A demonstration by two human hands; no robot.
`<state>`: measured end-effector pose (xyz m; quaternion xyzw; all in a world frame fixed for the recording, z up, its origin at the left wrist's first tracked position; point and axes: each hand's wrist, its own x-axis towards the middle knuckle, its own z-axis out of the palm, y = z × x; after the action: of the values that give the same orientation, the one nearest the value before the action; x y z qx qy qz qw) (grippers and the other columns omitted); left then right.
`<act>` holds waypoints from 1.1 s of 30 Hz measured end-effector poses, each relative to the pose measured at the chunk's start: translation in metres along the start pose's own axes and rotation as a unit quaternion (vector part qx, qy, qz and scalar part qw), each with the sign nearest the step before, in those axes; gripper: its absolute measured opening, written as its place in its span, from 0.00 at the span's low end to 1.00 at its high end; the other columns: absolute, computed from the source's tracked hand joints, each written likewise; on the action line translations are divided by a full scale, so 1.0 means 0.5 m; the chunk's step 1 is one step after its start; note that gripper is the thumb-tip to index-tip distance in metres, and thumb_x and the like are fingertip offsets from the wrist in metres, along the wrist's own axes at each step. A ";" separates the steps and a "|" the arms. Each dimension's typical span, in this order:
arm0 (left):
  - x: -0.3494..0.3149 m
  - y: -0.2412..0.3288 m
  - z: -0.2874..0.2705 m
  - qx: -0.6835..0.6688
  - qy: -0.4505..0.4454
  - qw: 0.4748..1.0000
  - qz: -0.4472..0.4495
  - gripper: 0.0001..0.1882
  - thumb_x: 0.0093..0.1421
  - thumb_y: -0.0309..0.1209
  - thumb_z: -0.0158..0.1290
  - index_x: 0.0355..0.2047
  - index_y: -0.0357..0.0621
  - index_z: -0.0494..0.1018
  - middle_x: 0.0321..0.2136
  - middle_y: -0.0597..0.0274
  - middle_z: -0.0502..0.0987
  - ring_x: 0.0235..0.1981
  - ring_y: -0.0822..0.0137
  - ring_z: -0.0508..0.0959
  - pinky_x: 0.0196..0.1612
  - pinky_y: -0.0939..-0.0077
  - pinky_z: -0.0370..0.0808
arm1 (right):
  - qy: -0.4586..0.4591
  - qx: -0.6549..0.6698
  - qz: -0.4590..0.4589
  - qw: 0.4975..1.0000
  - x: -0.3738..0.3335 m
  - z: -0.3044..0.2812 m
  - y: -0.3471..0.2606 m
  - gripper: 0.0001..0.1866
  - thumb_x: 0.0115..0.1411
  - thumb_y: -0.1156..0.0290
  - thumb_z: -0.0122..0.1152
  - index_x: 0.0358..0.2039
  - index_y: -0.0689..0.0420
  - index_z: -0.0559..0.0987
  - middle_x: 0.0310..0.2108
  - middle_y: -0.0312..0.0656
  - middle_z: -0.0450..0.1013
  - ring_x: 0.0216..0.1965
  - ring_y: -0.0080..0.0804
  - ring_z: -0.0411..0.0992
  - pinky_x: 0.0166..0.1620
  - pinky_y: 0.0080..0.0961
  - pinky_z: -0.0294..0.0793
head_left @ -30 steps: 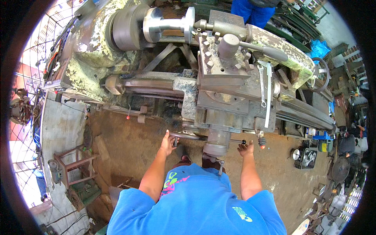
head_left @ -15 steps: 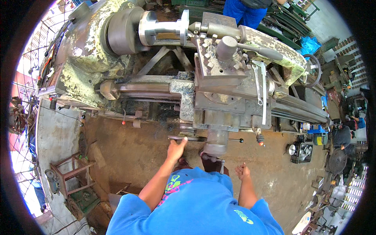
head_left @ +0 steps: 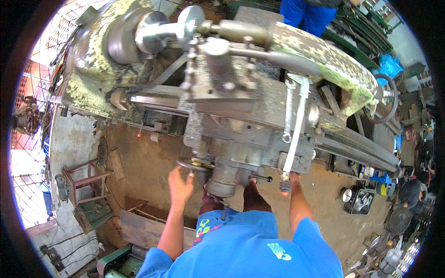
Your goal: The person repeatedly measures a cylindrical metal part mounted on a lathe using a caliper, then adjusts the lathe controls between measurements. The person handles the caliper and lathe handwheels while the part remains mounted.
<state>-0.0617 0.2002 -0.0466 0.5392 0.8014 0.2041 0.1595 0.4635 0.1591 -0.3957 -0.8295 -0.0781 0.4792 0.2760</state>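
Note:
My left hand (head_left: 181, 187) is on the rim of the lathe carriage's handwheel (head_left: 197, 165), fingers closed round its left side. My right hand (head_left: 295, 177) reaches the carriage's front right edge, beside a spring lever with a red tip (head_left: 284, 189); the carriage hides its fingers. A shiny flanged metal workpiece (head_left: 190, 28) sits between the chuck (head_left: 125, 41), blurred as if spinning, and the tailstock centre (head_left: 204, 28). Before it stands the tool post (head_left: 218, 60) with its long clamp handle. On the carriage lie a spanner (head_left: 289, 111) and a caliper-like steel measuring tool (head_left: 298, 120).
Another person's blue-trousered legs (head_left: 308, 16) stand behind the lathe. A rusty metal stand (head_left: 88, 183) is on the floor at left, near a green machine part (head_left: 125, 264). A black crate (head_left: 363, 200) sits at right. The tailstock wheel (head_left: 384, 98) juts out on the right.
My right hand has gone from hanging open beside me up to the carriage's right edge. My left hand stays at the handwheel. The carriage and tool post appear further left in view.

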 end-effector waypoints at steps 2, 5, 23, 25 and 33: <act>-0.025 0.085 -0.047 -0.139 0.029 0.987 -0.075 0.17 0.58 0.26 0.60 0.48 0.35 0.75 0.44 0.47 0.77 0.47 0.50 0.77 0.54 0.59 0.72 | -0.101 0.089 0.111 0.985 0.012 -0.011 -0.027 0.31 0.65 0.48 0.54 0.62 0.53 0.68 0.57 0.48 0.72 0.55 0.51 0.71 0.54 0.58 0.71; -0.069 0.240 -0.072 -0.191 0.038 0.981 0.002 0.10 0.59 0.25 0.59 0.41 0.35 0.77 0.38 0.52 0.79 0.40 0.59 0.80 0.47 0.67 0.76 | -0.261 0.082 0.145 0.951 -0.018 -0.016 -0.075 0.35 0.61 0.46 0.59 0.62 0.55 0.68 0.62 0.53 0.68 0.61 0.57 0.68 0.52 0.56 0.74; -0.139 0.622 0.139 -0.539 -0.274 0.792 -0.089 0.15 0.74 0.37 0.44 0.30 0.45 0.69 0.14 0.76 0.60 0.14 0.80 0.59 0.16 0.79 0.56 | -0.257 0.048 0.061 0.963 0.037 -0.194 -0.104 0.12 0.67 0.56 0.55 0.32 0.50 0.73 0.28 0.39 0.74 0.25 0.40 0.75 0.37 0.45 0.76; -0.171 0.634 0.139 -0.554 -0.262 0.787 -0.071 0.15 0.74 0.37 0.44 0.29 0.45 0.69 0.14 0.75 0.61 0.14 0.80 0.59 0.17 0.80 0.56 | -0.268 0.039 0.050 0.961 0.020 -0.226 -0.134 0.12 0.67 0.56 0.53 0.34 0.50 0.76 0.30 0.39 0.77 0.27 0.39 0.77 0.38 0.43 0.76; -0.329 0.716 0.131 -0.571 -0.199 0.796 0.027 0.16 0.74 0.39 0.44 0.31 0.44 0.69 0.17 0.74 0.65 0.17 0.80 0.63 0.21 0.81 0.61 | -0.267 -0.033 -0.275 0.923 -0.342 -0.424 -0.491 0.10 0.64 0.69 0.56 0.42 0.61 0.78 0.24 0.42 0.77 0.27 0.31 0.78 0.32 0.26 0.78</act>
<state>0.3163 0.1777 0.0811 0.4002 0.4756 0.5170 0.5885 0.5837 0.2156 -0.0539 -0.6255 -0.3894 0.5853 0.3385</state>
